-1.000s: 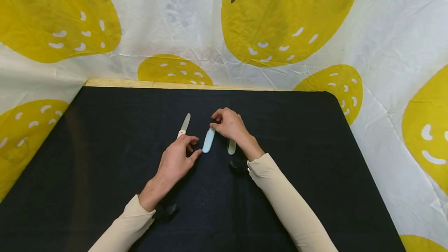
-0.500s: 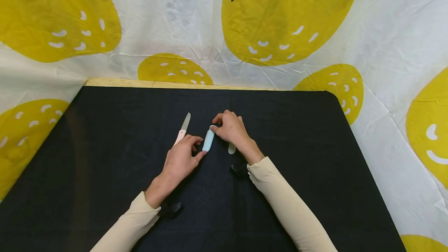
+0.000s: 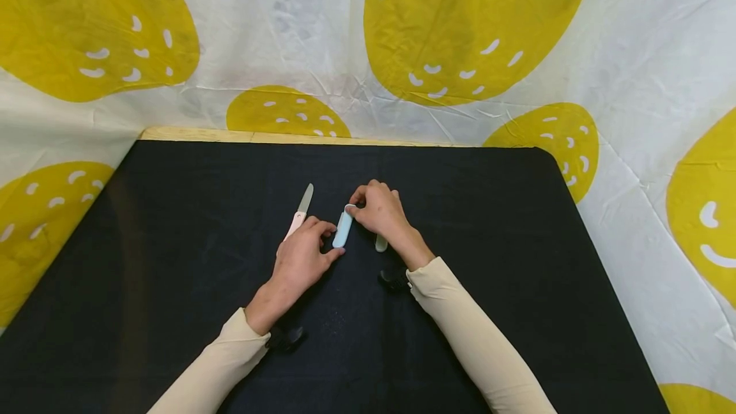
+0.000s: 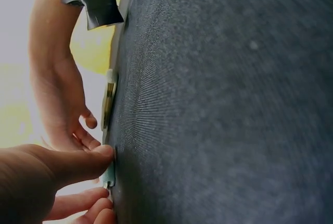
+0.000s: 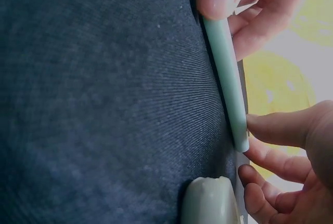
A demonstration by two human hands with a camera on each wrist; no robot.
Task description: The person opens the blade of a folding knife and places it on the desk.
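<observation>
A folded light blue folding knife [image 3: 343, 230] lies on the black cloth between both hands. My left hand [image 3: 301, 264] holds its near end, thumb on one side and fingertips on the other. At the far end, my right hand [image 3: 382, 213] pinches the knife between thumb and fingers; the right wrist view shows these fingertips at the blue handle's [image 5: 227, 73] end. A pink-handled knife [image 3: 298, 218] with its blade out lies left of the blue one, its lower handle hidden behind my left hand. Partly under my right wrist is a pale green folded knife [image 3: 381, 243].
Black cloth [image 3: 489, 222] covers the table, with a strip of pale wood [image 3: 195, 135] along its back edge. A white curtain [image 3: 299, 24] with yellow fruit prints hangs behind. Dark wrist cameras [image 3: 287, 339] sit on both wrists.
My left hand has moved right and slightly forward onto the near end of the blue knife, uncovering more of the pink handle. My right hand has stayed nearly in place.
</observation>
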